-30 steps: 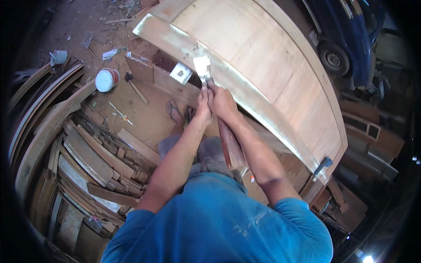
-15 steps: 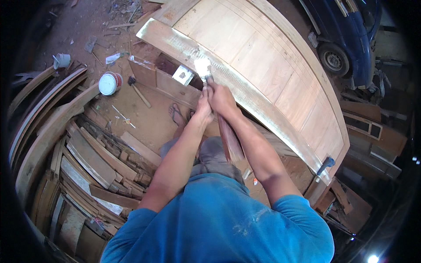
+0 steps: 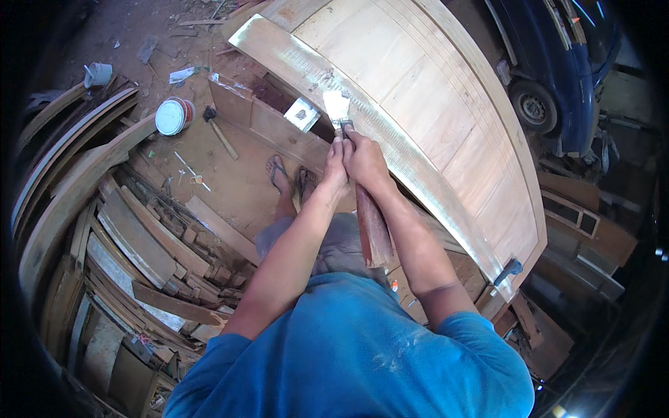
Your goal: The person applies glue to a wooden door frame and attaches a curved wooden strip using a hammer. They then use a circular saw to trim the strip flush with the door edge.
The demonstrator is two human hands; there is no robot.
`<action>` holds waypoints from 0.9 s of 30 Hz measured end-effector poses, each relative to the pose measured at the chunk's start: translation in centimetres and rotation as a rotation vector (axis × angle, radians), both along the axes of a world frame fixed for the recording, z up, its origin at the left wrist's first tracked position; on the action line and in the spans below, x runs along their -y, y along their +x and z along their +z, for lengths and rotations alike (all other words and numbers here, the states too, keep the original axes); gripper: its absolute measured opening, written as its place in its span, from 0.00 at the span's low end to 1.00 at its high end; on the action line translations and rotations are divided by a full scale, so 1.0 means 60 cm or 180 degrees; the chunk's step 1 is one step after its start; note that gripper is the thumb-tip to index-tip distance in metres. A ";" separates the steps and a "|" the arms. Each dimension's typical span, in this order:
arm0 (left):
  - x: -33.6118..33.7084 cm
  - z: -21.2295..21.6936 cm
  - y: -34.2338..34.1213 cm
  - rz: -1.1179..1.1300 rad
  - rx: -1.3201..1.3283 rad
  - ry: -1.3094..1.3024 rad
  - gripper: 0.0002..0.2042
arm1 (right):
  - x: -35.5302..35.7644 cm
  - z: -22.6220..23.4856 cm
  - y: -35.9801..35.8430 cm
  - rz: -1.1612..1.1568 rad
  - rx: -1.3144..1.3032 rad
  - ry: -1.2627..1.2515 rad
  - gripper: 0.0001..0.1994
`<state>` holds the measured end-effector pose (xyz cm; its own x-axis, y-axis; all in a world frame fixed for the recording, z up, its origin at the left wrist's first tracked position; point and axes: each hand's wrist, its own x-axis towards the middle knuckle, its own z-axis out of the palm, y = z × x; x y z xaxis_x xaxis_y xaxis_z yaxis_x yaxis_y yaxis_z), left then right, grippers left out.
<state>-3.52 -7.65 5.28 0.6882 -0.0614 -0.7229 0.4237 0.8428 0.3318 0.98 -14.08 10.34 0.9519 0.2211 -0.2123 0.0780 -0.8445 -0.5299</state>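
My left hand (image 3: 336,169) and my right hand (image 3: 366,162) are close together in front of me, both closed at the handle end of a flat scraper (image 3: 337,106). Its wide, bright blade points away over the pale-smeared edge board of a large arched wooden panel (image 3: 411,90); whether it touches the board is unclear. From beneath my right hand a reddish-brown piece of wood (image 3: 374,233) slants back toward my body. Which hand bears that wood is hidden. A dark clamp (image 3: 509,269) sits at the panel's near right corner.
Left of me lie stacked curved wood offcuts (image 3: 139,240). A white-lidded bucket (image 3: 171,116) and a hammer (image 3: 221,132) are by the stack. Beside the panel's left edge is a small white box-like item (image 3: 302,114). A dark blue vehicle (image 3: 557,76) stands at the far right.
My hands and the scraper have shifted slightly right and down in view, still together. The surroundings have shifted a little as my head moved. The grip looks the same.
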 end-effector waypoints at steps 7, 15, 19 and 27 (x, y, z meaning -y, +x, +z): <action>0.004 0.000 -0.005 -0.0116 -0.0191 0.0058 0.26 | -0.017 0.054 0.010 -0.0238 -0.0679 0.0011 0.17; 0.005 -0.026 -0.001 -0.0117 -0.0074 0.0039 0.28 | -0.012 0.019 0.017 -0.0260 -0.0310 0.0102 0.16; 0.001 -0.024 0.005 -0.0318 -0.0064 0.0434 0.26 | -0.022 0.007 0.079 -0.0364 -0.0174 0.0062 0.17; -0.131 0.007 -0.095 0.0948 -0.0904 0.0960 0.16 | 0.135 0.027 -0.085 0.0341 -0.0164 0.0548 0.20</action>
